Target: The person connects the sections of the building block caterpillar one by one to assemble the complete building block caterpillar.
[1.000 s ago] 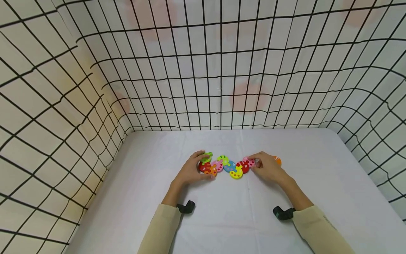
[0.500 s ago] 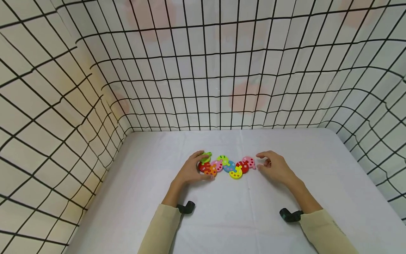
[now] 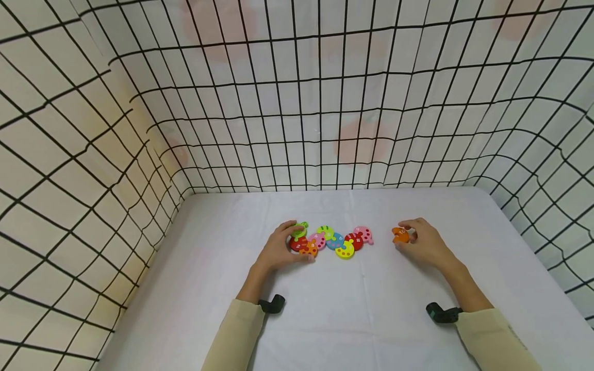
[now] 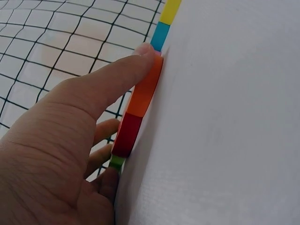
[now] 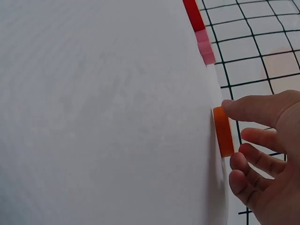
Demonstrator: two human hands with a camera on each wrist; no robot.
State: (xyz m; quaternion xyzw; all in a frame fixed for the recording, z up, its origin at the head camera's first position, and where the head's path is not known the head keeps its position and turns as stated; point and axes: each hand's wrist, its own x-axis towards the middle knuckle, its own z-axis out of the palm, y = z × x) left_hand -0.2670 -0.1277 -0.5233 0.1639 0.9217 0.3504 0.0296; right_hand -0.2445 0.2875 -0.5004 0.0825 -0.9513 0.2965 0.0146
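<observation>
A row of colourful numbered puzzle pieces (image 3: 345, 251) lies joined in a wavy line on the white table, from a green piece (image 3: 300, 230) at the left to a pink spotted piece (image 3: 364, 235) at the right. My left hand (image 3: 277, 250) holds the left end, fingers over the green piece and thumb by the orange spotted piece (image 4: 146, 89). A red piece (image 4: 127, 136) sits between. Right of the row, my right hand (image 3: 424, 243) pinches a separate orange puzzle piece (image 3: 400, 235) between thumb and fingers. In the right wrist view this orange piece shows its edge, apart from the pink one.
The white cloth-covered table (image 3: 325, 319) surrounds the row. A black wire grid (image 3: 297, 108) with white sheeting behind it stands along the back and both sides. Small black wrist cameras (image 3: 273, 304) sit at both cuffs.
My right hand has left the pink piece at the row's end, moved right and taken hold of the separate orange piece. The left hand stays in place.
</observation>
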